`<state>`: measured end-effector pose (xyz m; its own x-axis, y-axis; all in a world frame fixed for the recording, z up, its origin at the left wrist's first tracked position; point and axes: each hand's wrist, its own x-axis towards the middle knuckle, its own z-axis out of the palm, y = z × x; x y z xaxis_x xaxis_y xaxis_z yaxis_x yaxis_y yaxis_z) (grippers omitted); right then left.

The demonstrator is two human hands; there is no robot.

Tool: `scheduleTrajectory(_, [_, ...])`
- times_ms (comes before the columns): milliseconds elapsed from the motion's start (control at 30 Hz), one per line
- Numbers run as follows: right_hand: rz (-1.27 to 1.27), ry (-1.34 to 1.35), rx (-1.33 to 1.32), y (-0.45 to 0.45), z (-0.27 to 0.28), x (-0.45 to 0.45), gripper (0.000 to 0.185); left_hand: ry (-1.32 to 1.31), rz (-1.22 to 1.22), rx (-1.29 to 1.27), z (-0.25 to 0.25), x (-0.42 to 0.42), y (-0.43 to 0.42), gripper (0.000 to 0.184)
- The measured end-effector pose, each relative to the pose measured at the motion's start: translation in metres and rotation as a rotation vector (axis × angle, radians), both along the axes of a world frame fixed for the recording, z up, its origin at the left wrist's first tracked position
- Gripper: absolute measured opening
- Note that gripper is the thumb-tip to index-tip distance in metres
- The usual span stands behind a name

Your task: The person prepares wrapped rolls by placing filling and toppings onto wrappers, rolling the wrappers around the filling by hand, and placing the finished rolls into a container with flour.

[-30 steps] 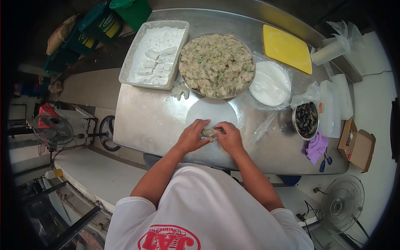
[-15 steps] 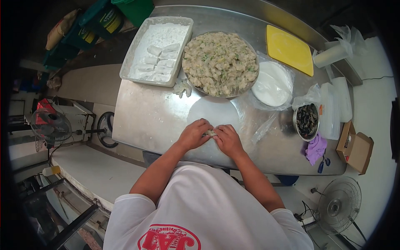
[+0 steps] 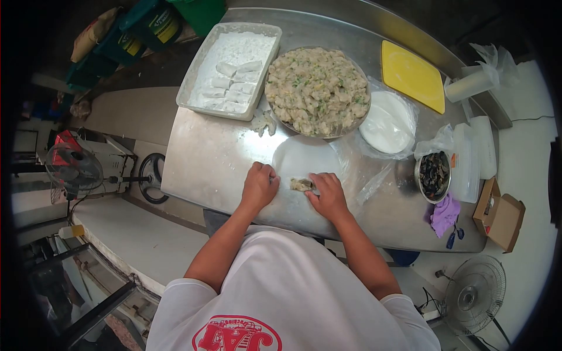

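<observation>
A thin round translucent sheet (image 3: 305,157) lies flat on the steel table, with a small lump of filling (image 3: 301,185) on its near part. My left hand (image 3: 259,185) is at the sheet's left edge, its fingers curled together; what they pinch is too small to name. On the right, my right hand (image 3: 329,194) touches the lump's right end, thumb and fingers apart. Beyond the sheet stands a heaped bowl of pale filling with green bits (image 3: 318,90). White powdered rolls (image 3: 237,88) lie in a rectangular tub of powder (image 3: 193,104) at the back left.
Right of the bowl are a stack of white round sheets (image 3: 387,123) on plastic and a yellow board (image 3: 413,76). Farther right stand a bowl of dark pieces (image 3: 434,175), a purple cloth (image 3: 445,214), clear containers (image 3: 466,164) and an open cardboard box (image 3: 499,216).
My hands have moved apart, the left one away to the left, uncovering the lump between them. The view has shifted slightly, so the table items appear farther right.
</observation>
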<state>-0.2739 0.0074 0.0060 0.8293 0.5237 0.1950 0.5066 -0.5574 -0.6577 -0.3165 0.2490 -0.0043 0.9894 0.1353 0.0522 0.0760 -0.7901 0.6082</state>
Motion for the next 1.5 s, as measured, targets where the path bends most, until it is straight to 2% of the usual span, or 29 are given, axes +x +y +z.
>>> scheduleTrajectory(67, [-0.019, -0.016, 0.003, -0.001, -0.005, 0.001, 0.037, 0.170, 0.048, -0.209, -0.003, 0.007, -0.002, 0.025])
scheduleTrajectory(100, [-0.005, -0.003, -0.023, -0.001, -0.006, 0.001, 0.037, 0.170, 0.041, -0.209, 0.002, 0.007, -0.004, 0.025])
scheduleTrajectory(167, [0.008, 0.007, -0.047, -0.001, -0.007, 0.003, 0.038, 0.316, 0.188, -0.691, 0.012, 0.006, -0.008, 0.020])
scheduleTrajectory(200, [0.025, 0.017, -0.064, -0.001, -0.007, 0.004, 0.038, 0.315, 0.187, -0.689, 0.008, 0.005, -0.011, 0.020])
scheduleTrajectory(267, [0.040, 0.035, -0.082, -0.003, -0.006, 0.005, 0.038, 0.158, 0.074, -1.062, -0.003, 0.001, -0.022, 0.029])
scheduleTrajectory(300, [0.072, 0.072, -0.092, -0.004, 0.000, 0.007, 0.039, 0.159, 0.074, -1.061, 0.003, 0.003, -0.027, 0.029])
scheduleTrajectory(367, [0.100, 0.107, -0.100, -0.007, 0.009, 0.008, 0.040, 0.241, -0.064, -0.821, 0.020, 0.009, -0.035, 0.045])
scheduleTrajectory(400, [0.062, 0.105, -0.019, -0.009, 0.011, 0.008, 0.040, 0.288, -0.115, -0.785, 0.021, 0.013, -0.038, 0.055])
scheduleTrajectory(433, [0.023, 0.104, 0.063, -0.011, 0.014, 0.007, 0.040, 0.287, -0.118, -0.783, 0.023, 0.015, -0.040, 0.055])
scheduleTrajectory(467, [0.019, 0.102, 0.064, -0.015, 0.015, 0.003, 0.040, 0.278, -0.146, -0.761, 0.025, 0.016, -0.042, 0.051])
scheduleTrajectory(533, [-0.208, 0.163, 0.078, -0.026, 0.018, -0.009, 0.033, 0.268, -0.181, -0.739, 0.033, 0.020, -0.043, 0.048])
scheduleTrajectory(600, [-0.232, 0.163, 0.079, -0.036, 0.013, -0.020, 0.030, 0.329, -0.291, -0.497, 0.038, 0.024, -0.038, 0.037])
scheduleTrajectory(633, [-0.250, 0.164, 0.081, -0.038, 0.011, -0.025, 0.028, 0.332, -0.294, -0.498, 0.034, 0.025, -0.036, 0.037])
scheduleTrajectory(667, [-0.250, 0.167, 0.080, -0.039, 0.008, -0.029, 0.028, 0.141, -0.433, -0.340, 0.026, 0.026, -0.033, 0.033])
scheduleTrajectory(700, [-0.280, 0.299, 0.187, -0.035, 0.011, -0.032, 0.025, -0.051, -0.565, -0.179, 0.022, 0.027, -0.031, 0.028])
scheduleTrajectory(733, [-0.310, 0.432, 0.293, -0.030, 0.013, -0.035, 0.023, -0.047, -0.566, -0.181, 0.019, 0.027, -0.030, 0.028])
scheduleTrajectory(767, [-0.315, 0.436, 0.293, -0.026, 0.007, -0.037, 0.023, -0.018, -0.554, -0.174, 0.016, 0.026, -0.029, 0.028])
scheduleTrajectory(833, [-0.284, 0.543, 0.599, -0.013, -0.009, -0.033, 0.023, 0.008, -0.549, -0.164, 0.012, 0.026, -0.029, 0.029])
scheduleTrajectory(867, [-0.290, 0.542, 0.600, -0.007, -0.013, -0.031, 0.023, 0.002, -0.525, -0.148, 0.011, 0.025, -0.029, 0.028])
scheduleTrajectory(933, [-0.285, 0.842, 0.750, 0.004, -0.017, -0.025, 0.022, -0.005, -0.502, -0.130, 0.009, 0.025, -0.029, 0.028])
scheduleTrajectory(1067, [-0.300, 0.975, 0.621, 0.008, -0.017, -0.015, 0.026, 0.010, -0.477, -0.163, 0.007, 0.022, -0.027, 0.029])
scheduleTrajectory(1133, [-0.239, 0.533, 0.209, 0.003, -0.006, -0.014, 0.025, 0.025, -0.470, -0.186, 0.011, 0.019, -0.026, 0.030])
scheduleTrajectory(1167, [-0.232, 0.534, 0.207, -0.001, -0.001, -0.015, 0.025, 0.069, -0.460, -0.236, 0.013, 0.016, -0.026, 0.030])
scheduleTrajectory(1233, [-0.276, 0.216, 0.118, -0.012, 0.009, -0.020, 0.023, 0.109, -0.449, -0.289, 0.013, 0.016, -0.028, 0.031])
scheduleTrajectory(1267, [-0.274, 0.215, 0.117, -0.017, 0.014, -0.024, 0.023, 0.184, -0.336, -0.387, 0.010, 0.017, -0.029, 0.034])
scheduleTrajectory(1333, [-0.490, 0.043, -0.136, -0.024, 0.023, -0.030, 0.023, 0.258, -0.219, -0.485, 0.010, 0.022, -0.030, 0.037])
scheduleTrajectory(1400, [-0.492, 0.169, -0.180, -0.026, 0.023, -0.029, 0.024, 0.508, 0.157, -1.045, 0.009, 0.031, -0.030, 0.044])
scheduleTrajectory(1467, [-0.497, 0.296, -0.223, -0.025, 0.022, -0.027, 0.025, 0.526, 0.142, -1.077, 0.005, 0.037, -0.030, 0.046])
scheduleTrajectory(1500, [-0.491, 0.354, -0.135, -0.020, 0.021, -0.024, 0.023, 0.545, 0.128, -1.107, 0.002, 0.038, -0.029, 0.047])
